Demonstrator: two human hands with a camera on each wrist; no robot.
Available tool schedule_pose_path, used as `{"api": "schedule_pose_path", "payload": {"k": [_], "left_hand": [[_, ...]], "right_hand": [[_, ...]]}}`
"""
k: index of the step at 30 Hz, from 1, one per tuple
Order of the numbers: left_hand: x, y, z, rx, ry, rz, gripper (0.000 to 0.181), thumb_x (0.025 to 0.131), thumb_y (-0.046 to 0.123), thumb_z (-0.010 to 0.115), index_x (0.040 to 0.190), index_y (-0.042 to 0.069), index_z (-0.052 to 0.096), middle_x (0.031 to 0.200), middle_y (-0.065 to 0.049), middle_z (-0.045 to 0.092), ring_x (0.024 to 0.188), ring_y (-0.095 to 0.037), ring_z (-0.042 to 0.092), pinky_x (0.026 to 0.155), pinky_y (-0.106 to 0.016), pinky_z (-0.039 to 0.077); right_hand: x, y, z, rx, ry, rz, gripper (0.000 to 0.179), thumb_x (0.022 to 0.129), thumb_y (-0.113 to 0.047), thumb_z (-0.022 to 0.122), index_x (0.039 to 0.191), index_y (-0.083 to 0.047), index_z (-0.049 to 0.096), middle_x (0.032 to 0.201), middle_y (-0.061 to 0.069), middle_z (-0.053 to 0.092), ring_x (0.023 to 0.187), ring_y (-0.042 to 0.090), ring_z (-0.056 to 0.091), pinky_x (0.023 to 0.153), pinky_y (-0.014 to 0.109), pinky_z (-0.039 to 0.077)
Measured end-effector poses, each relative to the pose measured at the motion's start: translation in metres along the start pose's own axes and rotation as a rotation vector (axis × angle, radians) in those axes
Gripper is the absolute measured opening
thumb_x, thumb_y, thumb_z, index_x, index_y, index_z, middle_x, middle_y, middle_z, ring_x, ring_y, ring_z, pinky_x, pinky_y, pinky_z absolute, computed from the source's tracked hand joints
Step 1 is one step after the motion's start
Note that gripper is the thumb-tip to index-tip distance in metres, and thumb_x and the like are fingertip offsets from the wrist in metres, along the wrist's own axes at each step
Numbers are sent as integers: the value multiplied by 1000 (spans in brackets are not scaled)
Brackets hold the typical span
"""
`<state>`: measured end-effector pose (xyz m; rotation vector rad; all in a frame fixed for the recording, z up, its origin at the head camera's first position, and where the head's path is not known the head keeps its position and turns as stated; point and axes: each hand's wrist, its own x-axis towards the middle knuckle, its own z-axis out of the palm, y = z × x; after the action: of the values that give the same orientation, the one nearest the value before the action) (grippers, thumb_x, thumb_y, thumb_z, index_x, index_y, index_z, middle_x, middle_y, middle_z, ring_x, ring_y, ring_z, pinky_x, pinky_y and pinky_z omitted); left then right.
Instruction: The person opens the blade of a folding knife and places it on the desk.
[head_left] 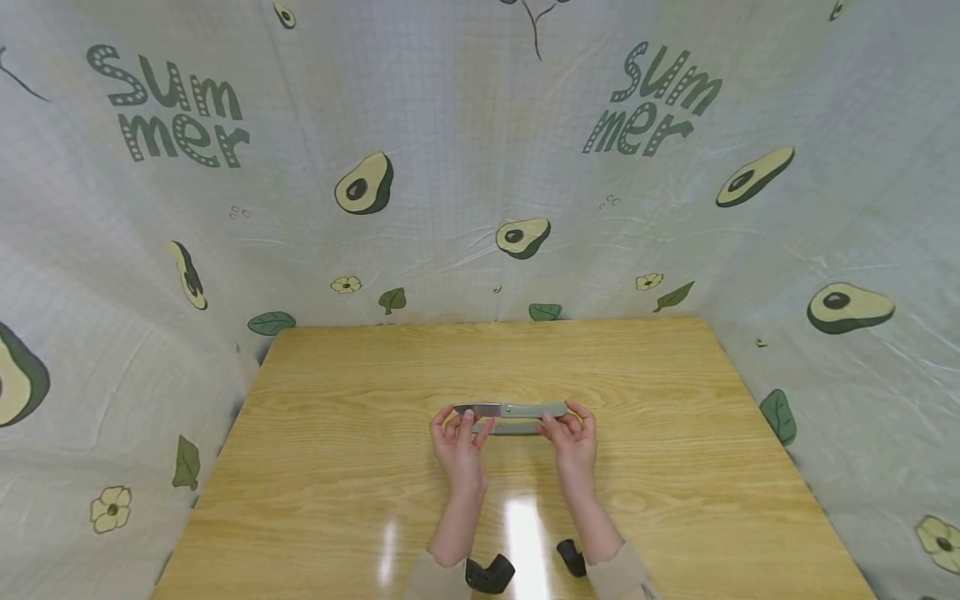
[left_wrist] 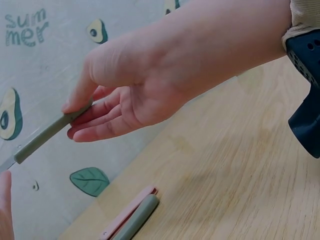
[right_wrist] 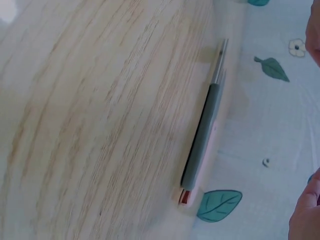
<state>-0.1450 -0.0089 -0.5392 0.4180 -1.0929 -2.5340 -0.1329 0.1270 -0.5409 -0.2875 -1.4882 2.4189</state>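
Observation:
Between both hands is a knife (head_left: 534,410) with a grey-green handle, held level with its blade to the left. My left hand (head_left: 462,454) holds the blade end, thumb in front. At the other end, my right hand (head_left: 576,457) pinches the butt of the handle between thumb and fingers; the left wrist view shows this grip on the handle (left_wrist: 42,136) up close. Below the held knife, a second green-handled knife (right_wrist: 202,135) lies on the table. Alongside it is a slim pink-handled piece (left_wrist: 127,212), mostly hidden in the right wrist view.
The wooden table (head_left: 337,483) ends at a pale curtain (head_left: 442,108) printed with avocados and leaves, which hangs behind it and on both sides. Black wrist devices (head_left: 490,573) sit at the sleeves near the table's front.

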Motion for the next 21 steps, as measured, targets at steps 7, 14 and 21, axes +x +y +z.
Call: {"api": "schedule_pose_path", "payload": {"k": [7, 14, 21], "left_hand": [[1, 1, -1, -6, 16, 11, 35, 93, -9, 56, 122, -10, 37, 89, -5, 51, 84, -17, 66, 77, -36, 61], [2, 1, -10, 71, -7, 22, 24, 90, -11, 58, 113, -5, 52, 94, -6, 55, 87, -14, 65, 78, -31, 61], [4, 3, -20, 202, 41, 22, 20, 90, -11, 59, 109, -16, 55, 94, -10, 58, 84, -13, 65, 78, -28, 60]], "right_hand": [[3, 0, -7, -132, -10, -51, 41, 92, 8, 59, 129, 12, 40, 97, 1, 60, 87, 9, 62, 75, 21, 58], [6, -5, -15, -176, 6, -56, 39, 92, 8, 61, 127, 17, 47, 97, 2, 57, 85, 9, 62, 73, 19, 58], [8, -9, -24, -236, 19, 37, 34, 92, 4, 62, 122, 18, 53, 95, 3, 63, 84, 7, 66, 81, 21, 58]]}}
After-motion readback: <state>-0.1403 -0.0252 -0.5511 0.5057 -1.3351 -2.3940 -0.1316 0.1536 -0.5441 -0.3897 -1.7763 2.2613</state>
